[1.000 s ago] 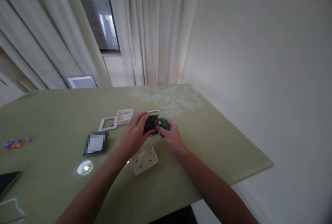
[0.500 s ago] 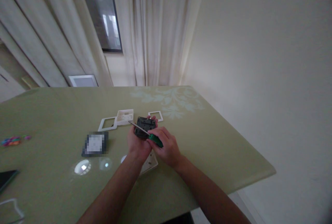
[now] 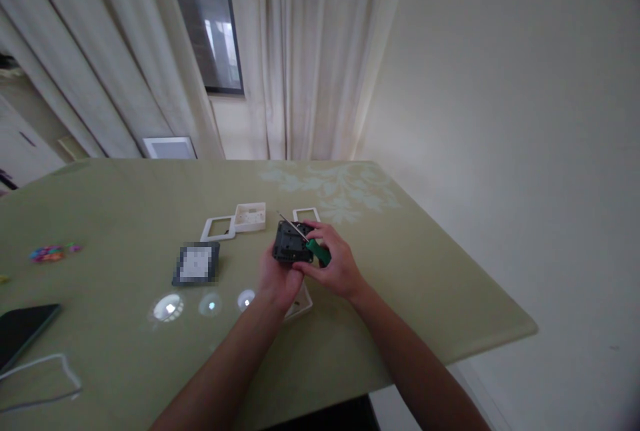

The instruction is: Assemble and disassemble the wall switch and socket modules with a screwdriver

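Above the table, my left hand supports a black square electrical module from below, its ribbed back facing up. My right hand has a green-handled screwdriver tucked in its palm, with the shaft slanting over the module toward the far left. Fingers of the same hand also grip the module's right edge. Beneath my hands a white box is mostly covered. Behind the module lies a white square frame, partly hidden by my right hand.
Left of my hands lie a white mounting box, another white frame and a dark square piece with a blurred top. Farther left are colourful small items, a dark flat device and a white cable. A wall borders the right.
My right hand has shifted its fingers onto the module's right edge, and the screwdriver has drawn back toward the right with its tip raised. The camera view has turned slightly left.
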Motion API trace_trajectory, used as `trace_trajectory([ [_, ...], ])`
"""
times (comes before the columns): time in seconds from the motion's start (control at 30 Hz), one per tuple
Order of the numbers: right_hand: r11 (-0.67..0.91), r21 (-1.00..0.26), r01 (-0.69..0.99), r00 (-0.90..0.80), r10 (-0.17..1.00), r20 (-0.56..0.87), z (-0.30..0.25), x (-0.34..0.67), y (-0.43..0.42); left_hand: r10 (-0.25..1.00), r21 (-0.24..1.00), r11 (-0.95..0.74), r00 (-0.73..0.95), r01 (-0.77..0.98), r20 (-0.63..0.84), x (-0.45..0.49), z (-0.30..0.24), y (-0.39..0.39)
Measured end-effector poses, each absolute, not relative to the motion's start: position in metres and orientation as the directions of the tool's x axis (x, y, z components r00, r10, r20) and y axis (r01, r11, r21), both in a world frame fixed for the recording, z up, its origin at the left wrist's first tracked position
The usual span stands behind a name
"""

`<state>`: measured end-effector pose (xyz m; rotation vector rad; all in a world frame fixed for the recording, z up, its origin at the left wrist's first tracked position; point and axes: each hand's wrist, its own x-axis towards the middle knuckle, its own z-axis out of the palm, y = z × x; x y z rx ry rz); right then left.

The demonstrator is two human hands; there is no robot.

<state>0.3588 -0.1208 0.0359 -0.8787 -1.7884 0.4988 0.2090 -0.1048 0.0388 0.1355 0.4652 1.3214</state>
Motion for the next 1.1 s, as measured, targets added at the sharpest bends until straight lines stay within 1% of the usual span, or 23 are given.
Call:
trace_trajectory([
  [0.17, 0.654, -0.677, 0.338, -0.186, 0.751, 0.633, 0.037, 0.361, -0.124, 0.951, 0.358, 0.267, 0.184, -0.895, -0.249, 0.209, 0.038, -0.106],
  [0.37, 0.649, -0.693, 0.314, -0.144, 0.754, 0.640, 0.038, 0.362, -0.126, 0.951, 0.373, 0.276, 0.194, -0.886, -0.241, 0.213, 0.037, -0.108],
  [0.8, 0.567, -0.788, 0.239, -0.067, 0.819, 0.569, 0.040, 0.356, -0.129, 0.964, 0.422, 0.217, 0.126, -0.880, -0.232, 0.216, 0.026, -0.108],
  [0.97, 0.498, -0.856, 0.136, 0.042, 0.861, 0.507, 0.042, 0.355, -0.132, 0.960, 0.442, 0.203, 0.088, -0.874, -0.266, 0.216, 0.031, -0.106],
  [1.1, 0.448, -0.893, 0.037, 0.163, 0.879, 0.447, 0.046, 0.357, -0.130, 0.950, 0.472, 0.237, 0.100, -0.849, -0.295, 0.214, 0.041, -0.106],
])
